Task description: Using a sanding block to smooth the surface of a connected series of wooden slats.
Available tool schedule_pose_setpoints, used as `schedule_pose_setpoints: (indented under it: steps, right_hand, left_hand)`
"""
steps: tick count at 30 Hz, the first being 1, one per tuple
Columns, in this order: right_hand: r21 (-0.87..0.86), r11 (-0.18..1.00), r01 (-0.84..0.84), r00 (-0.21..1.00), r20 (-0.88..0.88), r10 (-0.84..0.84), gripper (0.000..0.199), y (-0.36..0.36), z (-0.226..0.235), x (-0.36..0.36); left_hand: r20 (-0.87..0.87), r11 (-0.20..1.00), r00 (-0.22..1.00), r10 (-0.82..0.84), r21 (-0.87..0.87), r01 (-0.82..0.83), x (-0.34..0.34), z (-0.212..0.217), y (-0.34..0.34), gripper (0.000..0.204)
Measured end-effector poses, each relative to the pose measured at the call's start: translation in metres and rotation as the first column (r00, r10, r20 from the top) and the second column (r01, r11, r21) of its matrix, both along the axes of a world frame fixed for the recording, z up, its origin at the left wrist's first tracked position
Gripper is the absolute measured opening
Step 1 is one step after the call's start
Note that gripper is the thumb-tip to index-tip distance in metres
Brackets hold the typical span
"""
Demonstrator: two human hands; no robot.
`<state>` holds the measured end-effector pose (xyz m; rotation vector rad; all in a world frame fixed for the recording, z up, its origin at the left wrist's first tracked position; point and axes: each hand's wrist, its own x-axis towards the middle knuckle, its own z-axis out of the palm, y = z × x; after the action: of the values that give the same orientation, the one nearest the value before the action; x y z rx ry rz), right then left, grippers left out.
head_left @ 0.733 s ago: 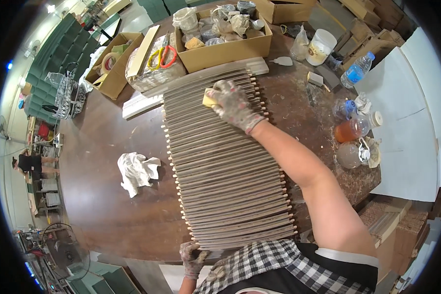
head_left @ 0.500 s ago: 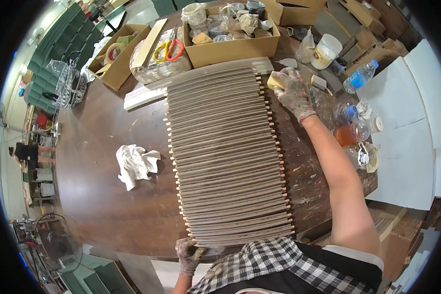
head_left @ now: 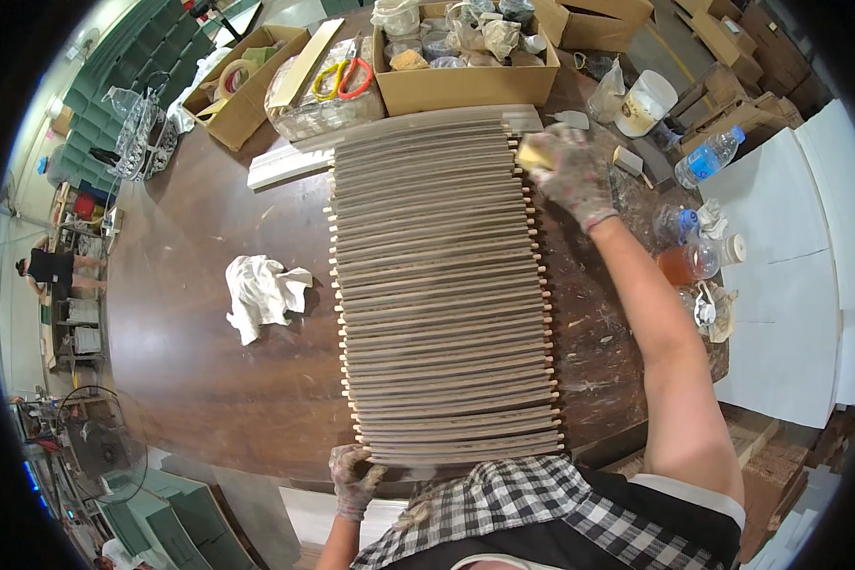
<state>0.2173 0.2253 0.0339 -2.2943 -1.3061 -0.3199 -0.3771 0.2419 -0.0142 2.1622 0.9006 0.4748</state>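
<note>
A row of thin grey-brown wooden slats (head_left: 437, 275) with pale dowel ends lies side by side on the brown table. My right hand (head_left: 575, 176), in a stained glove, is closed on a yellow sponge-like block (head_left: 534, 155) by the far right slat ends. At the near left corner is my gloved left hand (head_left: 353, 483), its fingers curved and apart, beside the ends of the nearest slats. Nothing shows in its grasp. A crumpled white cloth (head_left: 264, 294) lies left of the slats.
Behind the slats are a cardboard box of bagged items (head_left: 465, 87), a wrapped bundle (head_left: 328, 109) with scissors (head_left: 342, 80), and a box with tape rolls (head_left: 242, 90). A white tub (head_left: 646, 103) and several bottles (head_left: 698, 258) line the right side. A person (head_left: 57, 268) stands far left.
My right hand has moved slightly left with the yellow block, closer to the slat ends. My left hand has shifted a little left at the near corner. The whole view has tilted slightly.
</note>
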Motion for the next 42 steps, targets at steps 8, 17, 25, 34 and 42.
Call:
schedule_pose_setpoints:
  steps: [8, 17, 25, 34, 42]
  right_hand:
    - [0.065, 0.975, -0.214, 0.976, 0.060, 0.211, 0.039, 0.035, -0.031, -0.031]
    - [0.145, 0.986, 0.088, 0.984, -0.167, -0.063, 0.039, -0.018, -0.022, -0.020]
    - [0.098, 0.995, 0.018, 0.999, 0.033, -0.022, 0.043, 0.078, -0.028, -0.106]
    - [0.121, 0.971, -0.208, 0.977, -0.022, 0.212, 0.038, 0.190, -0.040, -0.218]
    - [-0.078, 0.992, 0.096, 0.995, 0.035, -0.093, 0.024, 0.000, -0.006, -0.067]
  left_hand:
    - [-0.026, 0.999, 1.000, -0.015, 0.040, 0.016, 0.000, 0.001, 0.001, 0.042]
    - [0.017, 0.998, 1.000, -0.015, 0.058, 0.014, 0.001, -0.003, 0.001, 0.039]
    - [0.039, 0.996, 0.999, -0.019, 0.091, 0.015, 0.005, 0.001, -0.001, 0.038]
    - [0.032, 0.988, 0.997, -0.073, 0.137, 0.068, 0.008, 0.007, 0.003, 0.040]
    - [0.109, 0.988, 0.991, -0.081, 0.137, 0.066, 0.007, 0.004, 0.003, 0.040]
